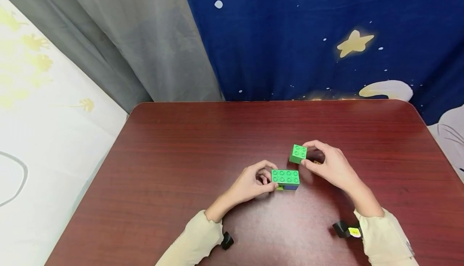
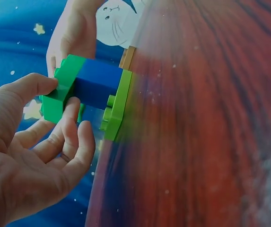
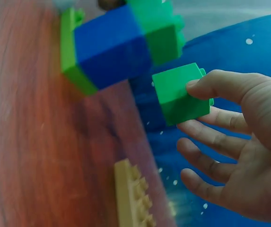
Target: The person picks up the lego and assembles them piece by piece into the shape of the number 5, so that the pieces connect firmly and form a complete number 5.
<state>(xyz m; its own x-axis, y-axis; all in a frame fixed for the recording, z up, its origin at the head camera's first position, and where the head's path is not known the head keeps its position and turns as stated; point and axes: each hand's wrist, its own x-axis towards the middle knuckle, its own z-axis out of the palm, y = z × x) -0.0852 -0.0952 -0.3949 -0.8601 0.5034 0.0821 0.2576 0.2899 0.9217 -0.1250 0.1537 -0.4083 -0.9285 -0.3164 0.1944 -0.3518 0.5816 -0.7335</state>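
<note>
A long green building brick (image 1: 285,176) tops a blue brick (image 2: 97,78), which stands on a lime-green plate brick (image 2: 119,109) at the table surface. My left hand (image 1: 250,182) pinches the left end of the long green brick between thumb and fingers. Behind and a little right of this stack, my right hand (image 1: 337,167) grips a small square green brick (image 1: 298,153) by its side, above the table and apart from the stack. A tan studded brick (image 3: 131,194) lies on the table below the right hand, mostly hidden in the head view.
The dark red wooden table (image 1: 174,169) extends around both hands. At its back edge hang a grey curtain (image 1: 152,36) and a blue star-patterned curtain (image 1: 282,36). A white cloth (image 1: 43,117) is to the left. Black wrist devices (image 1: 340,229) sit by the sleeves.
</note>
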